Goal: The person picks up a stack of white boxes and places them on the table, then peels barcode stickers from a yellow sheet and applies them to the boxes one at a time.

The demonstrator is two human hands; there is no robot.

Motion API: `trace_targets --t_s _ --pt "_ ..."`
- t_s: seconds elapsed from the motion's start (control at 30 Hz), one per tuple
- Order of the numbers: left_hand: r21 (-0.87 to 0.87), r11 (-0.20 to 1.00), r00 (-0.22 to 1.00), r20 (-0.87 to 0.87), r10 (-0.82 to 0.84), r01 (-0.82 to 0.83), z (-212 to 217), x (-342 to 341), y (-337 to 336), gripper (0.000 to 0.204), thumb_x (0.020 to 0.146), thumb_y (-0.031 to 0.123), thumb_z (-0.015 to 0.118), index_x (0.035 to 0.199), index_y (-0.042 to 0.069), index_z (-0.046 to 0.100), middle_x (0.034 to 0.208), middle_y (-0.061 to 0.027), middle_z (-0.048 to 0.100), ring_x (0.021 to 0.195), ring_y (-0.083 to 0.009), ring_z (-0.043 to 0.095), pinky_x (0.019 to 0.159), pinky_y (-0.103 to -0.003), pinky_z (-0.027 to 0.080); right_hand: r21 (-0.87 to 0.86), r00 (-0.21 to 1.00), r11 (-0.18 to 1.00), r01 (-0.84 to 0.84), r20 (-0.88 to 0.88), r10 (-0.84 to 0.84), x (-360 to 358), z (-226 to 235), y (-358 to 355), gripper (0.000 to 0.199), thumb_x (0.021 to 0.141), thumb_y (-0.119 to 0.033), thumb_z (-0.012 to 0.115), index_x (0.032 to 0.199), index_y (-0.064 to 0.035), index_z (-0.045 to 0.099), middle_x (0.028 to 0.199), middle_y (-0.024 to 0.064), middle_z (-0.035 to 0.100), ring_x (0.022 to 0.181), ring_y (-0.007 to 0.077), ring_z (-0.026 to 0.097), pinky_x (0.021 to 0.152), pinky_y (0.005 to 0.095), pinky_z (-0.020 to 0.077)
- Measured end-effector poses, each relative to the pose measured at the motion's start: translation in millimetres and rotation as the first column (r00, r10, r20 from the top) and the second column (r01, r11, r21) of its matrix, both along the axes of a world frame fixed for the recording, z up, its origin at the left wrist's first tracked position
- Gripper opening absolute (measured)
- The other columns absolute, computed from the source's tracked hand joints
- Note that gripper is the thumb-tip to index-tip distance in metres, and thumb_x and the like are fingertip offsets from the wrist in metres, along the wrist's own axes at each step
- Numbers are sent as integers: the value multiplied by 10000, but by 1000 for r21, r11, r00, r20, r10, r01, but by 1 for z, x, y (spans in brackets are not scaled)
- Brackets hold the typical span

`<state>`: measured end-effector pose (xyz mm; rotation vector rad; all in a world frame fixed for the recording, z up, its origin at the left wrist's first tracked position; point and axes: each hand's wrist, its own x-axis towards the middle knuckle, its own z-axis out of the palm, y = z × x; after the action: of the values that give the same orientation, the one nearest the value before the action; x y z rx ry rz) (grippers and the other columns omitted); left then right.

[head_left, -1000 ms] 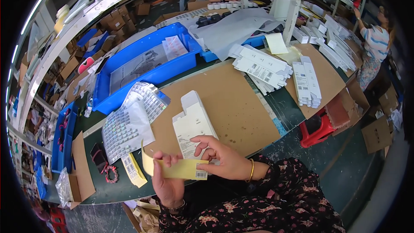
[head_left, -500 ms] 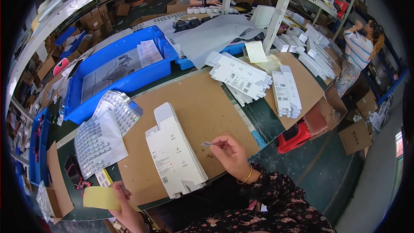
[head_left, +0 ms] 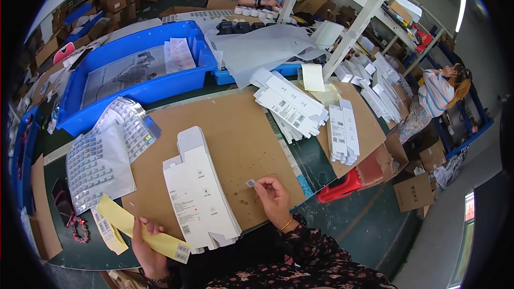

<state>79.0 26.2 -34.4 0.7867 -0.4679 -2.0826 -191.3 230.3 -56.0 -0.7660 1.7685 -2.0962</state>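
A yellow strip of label backing paper [head_left: 144, 234], with a few small white labels at its right end, is held in my left hand [head_left: 147, 249] near the front edge of the table. Between the thumb and fingertips of my right hand [head_left: 274, 199] is a small printed label [head_left: 250, 183], pinched just above the brown cardboard. A stack of flat white folded cartons [head_left: 201, 198] lies between my hands, printed side up; neither hand touches it. Left of it are sheets of small shiny stickers [head_left: 99, 163].
A blue tray [head_left: 134, 88] stands at the back left. More flat white cartons [head_left: 289, 104] lie at the back right, beside another pile [head_left: 342, 131]. A white shelf post [head_left: 364, 24] rises behind them. A red stool [head_left: 342, 184] stands right of the table. Two people are farther off.
My left hand has turned the yellow strip so its length and the labels at its end show. The right hand still pinches its label, now tilted to show its printed face. The view has shifted.
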Motion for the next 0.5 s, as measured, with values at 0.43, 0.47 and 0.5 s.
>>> trace_targets --t_s 0.43,0.47,0.5 --pt "53 998 998 58 29 -32 0 -6 4 167 1087 236 536 1083 71 563 706 16 401 638 -100 426 650 -275 426 22 1000 1000 5 2 -5 1 2 4 79 1008 23 652 1085 32 639 1069 36 585 890 75 607 755 217 534" --pt "51 998 998 58 26 -29 -1 -7 4 167 1087 236 536 1083 71 563 706 16 401 638 -100 426 650 -275 426 22 1000 1000 7 -1 -7 0 2 5 80 1007 24 652 1086 32 638 1070 36 584 890 75 607 755 216 534" --pt "33 999 999 33 3 -4 -2 -6 4 161 1081 232 546 1084 72 567 695 19 394 623 -99 420 632 -272 420 22 1000 1000 7 -1 -7 0 1 6 81 1007 25 652 1086 33 638 1072 37 583 889 75 606 756 214 534"
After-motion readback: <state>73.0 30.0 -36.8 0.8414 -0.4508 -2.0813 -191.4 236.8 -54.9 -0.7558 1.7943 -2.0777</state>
